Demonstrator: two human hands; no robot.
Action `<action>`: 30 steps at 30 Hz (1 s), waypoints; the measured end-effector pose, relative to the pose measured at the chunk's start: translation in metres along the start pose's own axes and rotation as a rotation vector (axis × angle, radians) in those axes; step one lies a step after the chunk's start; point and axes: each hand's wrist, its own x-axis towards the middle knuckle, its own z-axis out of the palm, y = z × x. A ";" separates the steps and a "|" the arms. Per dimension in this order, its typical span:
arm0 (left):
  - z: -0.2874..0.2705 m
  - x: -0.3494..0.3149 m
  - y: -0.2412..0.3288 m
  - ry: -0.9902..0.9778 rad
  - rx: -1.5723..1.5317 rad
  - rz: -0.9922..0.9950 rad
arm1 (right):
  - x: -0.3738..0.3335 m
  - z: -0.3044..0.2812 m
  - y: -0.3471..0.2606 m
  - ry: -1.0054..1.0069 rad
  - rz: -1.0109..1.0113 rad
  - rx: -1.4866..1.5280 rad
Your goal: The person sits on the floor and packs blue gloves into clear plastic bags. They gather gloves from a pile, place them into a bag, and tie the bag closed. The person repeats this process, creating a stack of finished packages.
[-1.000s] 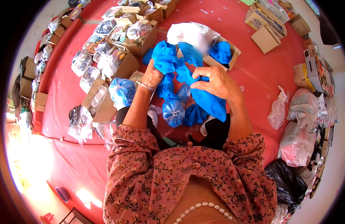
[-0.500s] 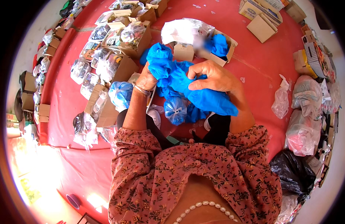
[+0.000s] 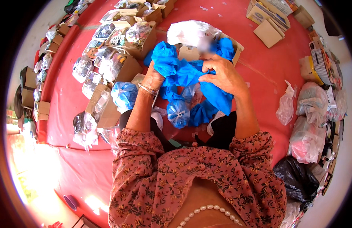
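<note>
My left hand (image 3: 153,78) is wrapped around one bunched end of a crumpled blue cloth (image 3: 185,73), whose folds rise over the fingers. With thumb and forefinger, my right hand (image 3: 227,76) pinches another part of it, and a loose flap hangs below that hand. The stretch between both hands is twisted and gathered. Beneath lie a round blue-tinted plastic-bagged bundle (image 3: 178,114) and another crumpled blue piece (image 3: 202,113), close to my feet. Whether the cloth is woven or thin plastic, I cannot make out.
Ahead stand a white plastic bag (image 3: 193,32) and a cardboard box with blue material (image 3: 237,49). On the left are several boxes of bagged goods (image 3: 140,40) and a blue bag (image 3: 124,95). Clear bags (image 3: 311,138) and a black bag (image 3: 296,176) line the right.
My right hand has shifted slightly right and up along the cloth. The long flap that reached over my right forearm now hangs shorter below the hand. My left hand keeps its hold.
</note>
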 end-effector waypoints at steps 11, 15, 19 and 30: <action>0.010 0.003 0.022 -0.091 -0.008 0.024 | 0.004 0.007 0.001 0.129 0.213 0.071; 0.005 0.007 0.015 -0.098 0.076 0.024 | 0.004 0.001 -0.006 0.061 0.163 0.156; 0.002 0.005 0.011 -0.112 0.132 -0.010 | 0.000 0.007 -0.002 -0.043 0.095 0.116; 0.008 0.000 -0.005 -0.034 -0.015 -0.071 | 0.004 0.002 -0.004 -0.008 0.112 0.200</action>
